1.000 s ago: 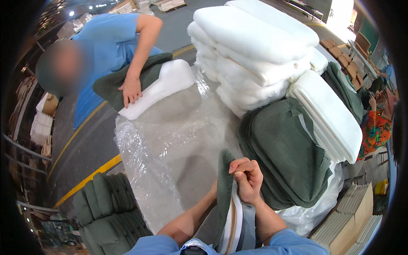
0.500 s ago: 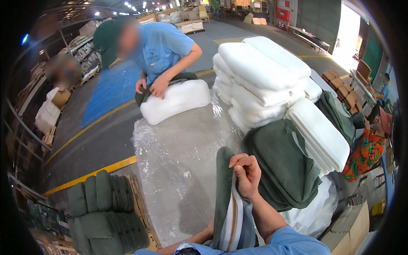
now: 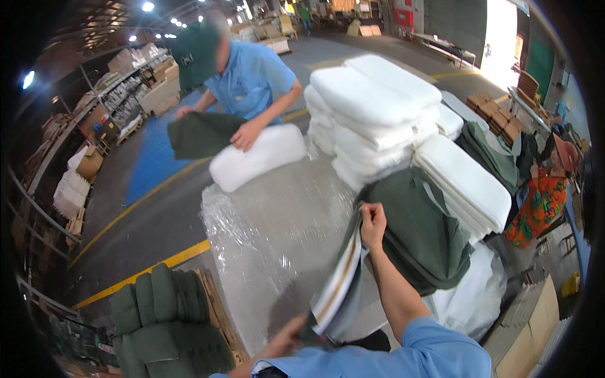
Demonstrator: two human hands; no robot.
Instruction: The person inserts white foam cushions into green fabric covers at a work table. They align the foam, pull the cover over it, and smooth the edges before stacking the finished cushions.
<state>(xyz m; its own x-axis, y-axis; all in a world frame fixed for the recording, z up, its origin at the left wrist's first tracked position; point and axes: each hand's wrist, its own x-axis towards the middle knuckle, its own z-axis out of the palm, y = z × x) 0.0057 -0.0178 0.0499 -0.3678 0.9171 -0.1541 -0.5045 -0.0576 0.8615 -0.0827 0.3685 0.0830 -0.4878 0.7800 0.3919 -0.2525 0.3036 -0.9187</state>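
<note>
A dark green cushion cover stretches in front of me, its long side gaping; white padding and a brown strip show in the gap. My right hand pinches the cover's far end, fingers closed. At the near end is my left hand, smeared by motion, so its grip on the fabric cannot be made out. Just right of my right hand lies a pile of green covers. Beneath is a table wrapped in clear plastic film.
Across the table a co-worker handles a green cover beside a white pad. White pads are stacked at the far right, more nearer. Finished green cushions sit on a pallet at lower left.
My right hand has moved slightly away and right with the cover's far end; my left hand has come into view at the near end. The co-worker has pulled the green cover leftward off the pad.
</note>
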